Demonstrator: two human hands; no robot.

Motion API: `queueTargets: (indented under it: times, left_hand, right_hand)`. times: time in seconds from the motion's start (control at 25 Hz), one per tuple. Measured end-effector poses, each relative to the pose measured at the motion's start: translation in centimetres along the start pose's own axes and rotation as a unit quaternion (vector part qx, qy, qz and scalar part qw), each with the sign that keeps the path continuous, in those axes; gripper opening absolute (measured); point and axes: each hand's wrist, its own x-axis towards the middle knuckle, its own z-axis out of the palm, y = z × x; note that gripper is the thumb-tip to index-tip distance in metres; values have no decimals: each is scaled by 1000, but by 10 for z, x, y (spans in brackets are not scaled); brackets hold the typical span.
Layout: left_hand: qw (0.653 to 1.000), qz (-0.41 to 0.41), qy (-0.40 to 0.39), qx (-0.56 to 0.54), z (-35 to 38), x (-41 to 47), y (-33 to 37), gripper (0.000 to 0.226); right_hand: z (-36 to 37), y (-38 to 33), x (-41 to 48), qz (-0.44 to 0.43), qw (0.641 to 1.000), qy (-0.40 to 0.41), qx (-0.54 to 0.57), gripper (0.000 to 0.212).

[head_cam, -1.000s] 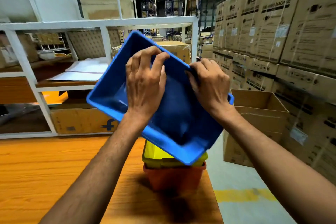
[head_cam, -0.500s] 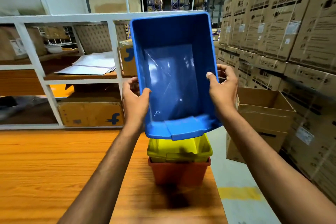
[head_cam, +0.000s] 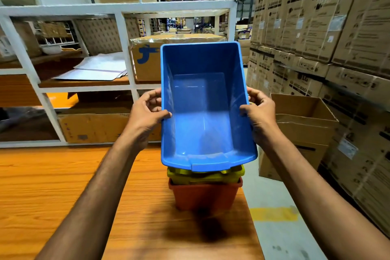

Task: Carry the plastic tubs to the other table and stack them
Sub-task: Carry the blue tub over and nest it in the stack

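Counter is orange wood-grain laminate, spreading below the left grip and right grip, mostly out past the left one. Room is a warehouse. A white rack stands beyond the grips, with paper sheets and a taped carton on its shelf. LG cartons are stacked to the right of the right grip. An open carton sits on the grey floor just past that grip, with a yellow floor stripe below it.

Between the two grips is the blue tub, held off the counter. Open side faces up and toward the camera, far end raised. Long axis runs straight away from the person, and the near short end with its lip is lowest. On the left long rim the left grip pinches, thumb inside, fingers curled on the outer wall. On the right rim the right grip does the same.

Below the grips, the yellow tub sits nested in the red-orange tub at the counter's right edge. The blue lip overlaps the yellow rim in view; can't tell if they touch.
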Motion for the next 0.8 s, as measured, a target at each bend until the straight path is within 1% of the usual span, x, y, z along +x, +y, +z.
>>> queueTargets:
  times: [0.08,0.16,0.24,0.32,0.48,0.6,0.68,0.8]
  left_hand:
    - [1000,-8,-1,-14,-1,6,-4,61]
    - [999,-24,3,-25,-5,13,-11,63]
    - [998,-51,6,-32,-9,18,-18,63]
    - [996,-79,0,-41,-9,20,-21,61]
    - [985,-151,-29,-72,-8,34,-29,50]
    - [972,-226,-42,-55,-8,54,-39,47]
    - [960,-269,-64,-49,-8,63,-43,43]
    - [943,-315,-85,-68,-8,66,-46,47]
  right_hand:
    - [1,-1,3,12,999,-32,-3,65]
    - [-3,-2,11,38,994,-97,-9,68]
    - [-11,0,22,84,982,-170,-6,74]
    - [-16,4,31,129,967,-218,6,78]
    - [-17,15,47,222,949,-219,50,74]
    - [-17,15,55,302,926,-221,44,58]
    - [-17,16,59,346,913,-214,31,48]
    - [-18,21,63,386,899,-207,9,36]
